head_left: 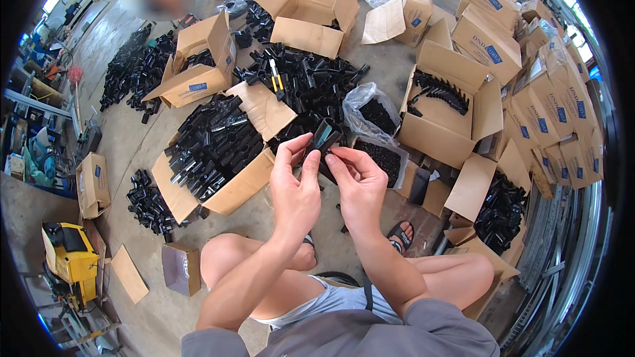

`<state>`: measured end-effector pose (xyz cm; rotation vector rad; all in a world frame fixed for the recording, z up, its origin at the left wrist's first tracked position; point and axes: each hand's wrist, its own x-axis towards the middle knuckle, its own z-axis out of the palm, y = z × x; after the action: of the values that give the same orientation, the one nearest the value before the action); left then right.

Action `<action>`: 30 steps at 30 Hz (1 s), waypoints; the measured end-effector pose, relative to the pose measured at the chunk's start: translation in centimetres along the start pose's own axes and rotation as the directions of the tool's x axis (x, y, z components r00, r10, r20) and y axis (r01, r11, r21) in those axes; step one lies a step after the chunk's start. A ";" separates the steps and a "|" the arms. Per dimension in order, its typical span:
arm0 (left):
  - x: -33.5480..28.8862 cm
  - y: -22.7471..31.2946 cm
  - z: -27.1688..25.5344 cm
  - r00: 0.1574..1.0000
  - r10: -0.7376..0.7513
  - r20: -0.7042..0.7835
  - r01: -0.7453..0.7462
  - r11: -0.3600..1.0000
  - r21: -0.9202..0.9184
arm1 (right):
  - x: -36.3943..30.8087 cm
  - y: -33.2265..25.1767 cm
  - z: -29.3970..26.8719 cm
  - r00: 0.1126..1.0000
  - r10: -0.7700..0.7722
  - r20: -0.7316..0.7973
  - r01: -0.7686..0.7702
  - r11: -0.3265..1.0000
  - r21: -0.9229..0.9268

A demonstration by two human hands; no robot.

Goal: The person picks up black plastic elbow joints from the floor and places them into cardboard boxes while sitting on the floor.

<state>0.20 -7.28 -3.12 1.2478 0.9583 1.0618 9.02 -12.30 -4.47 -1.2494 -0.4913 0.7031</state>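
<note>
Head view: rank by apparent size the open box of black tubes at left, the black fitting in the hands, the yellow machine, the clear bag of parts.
1. Box of black tubes
2. Yellow machine and clear bag: look alike, and distances differ, so unranked
3. Black fitting, smallest though nearest, held by left hand and right hand

Two bare hands are up in the middle: the left hand (296, 188) and the right hand (359, 184), with one black plastic fitting (325, 136) between them. One open carton (218, 158) full of black fittings sits to the left, one carton of black clips (444, 109) to the right. Two clear plastic bags (370, 111) of small black parts lie ahead. One pair of yellow-handled pliers (276, 79) rests on the loose pile. One yellow machine (69, 258) stands far left. Closed cartons at right are too many to count.
</note>
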 end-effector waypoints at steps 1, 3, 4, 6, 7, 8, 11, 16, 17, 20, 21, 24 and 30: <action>0.0 0.0 0.0 1.000 -0.002 0.002 0.002 1.000 -0.001 | 0.1 0.0 0.2 1.000 -0.031 0.004 0.031 0.999 -0.022; 0.0 0.0 -0.1 1.000 0.007 -0.008 -0.007 1.000 -0.010 | 0.0 -0.1 0.4 0.998 -0.061 0.007 0.061 0.997 -0.046; 0.0 0.1 -0.2 1.000 0.005 -0.009 -0.006 1.000 -0.009 | -0.1 -0.2 0.6 0.998 -0.069 -0.007 0.068 0.995 -0.071; 0.0 0.2 -0.1 1.000 -0.019 -0.017 0.019 1.000 -0.026 | -0.2 0.0 0.7 0.997 -0.075 -0.020 0.073 0.993 -0.096; 0.0 0.3 -0.1 1.000 -0.019 -0.017 0.019 1.000 -0.025 | -0.2 0.3 0.6 0.996 -0.087 -0.033 0.081 0.986 -0.144; 0.0 0.3 -0.1 1.000 -0.011 -0.018 0.011 1.000 -0.019 | -0.1 0.5 0.6 0.994 -0.099 -0.045 0.088 0.978 -0.190; 0.0 0.2 -0.1 1.000 -0.004 -0.022 0.004 1.000 -0.021 | -0.2 0.8 0.8 0.989 -0.139 -0.051 0.124 0.967 -0.222; 0.1 0.0 -0.1 1.000 0.017 -0.026 -0.017 1.000 -0.013 | -0.3 1.0 1.1 0.982 -0.182 -0.046 0.162 0.943 -0.291; 0.1 -0.1 -0.1 0.999 0.024 -0.026 -0.024 1.000 -0.014 | -0.3 0.9 1.2 0.982 -0.185 -0.041 0.165 0.942 -0.293; 0.1 -0.1 0.0 0.999 0.043 -0.027 -0.043 0.999 0.006 | -0.1 1.2 1.1 0.975 -0.220 -0.037 0.196 0.922 -0.333; 0.0 0.0 0.0 0.998 0.055 -0.028 -0.054 0.998 0.026 | -0.1 1.2 1.2 0.975 -0.220 -0.037 0.196 0.923 -0.332; 0.1 -0.1 -0.1 0.997 0.065 -0.038 -0.064 0.997 0.041 | -0.2 1.3 1.3 0.963 -0.267 -0.033 0.236 0.895 -0.378; 0.0 -0.2 0.0 0.996 0.079 -0.031 -0.078 0.996 0.034 | -0.5 0.8 1.4 0.966 -0.249 -0.066 0.215 0.919 -0.330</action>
<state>0.21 -7.26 -3.36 1.3081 0.9613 1.1339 7.57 -11.57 -4.90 -1.4949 -0.6722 0.3591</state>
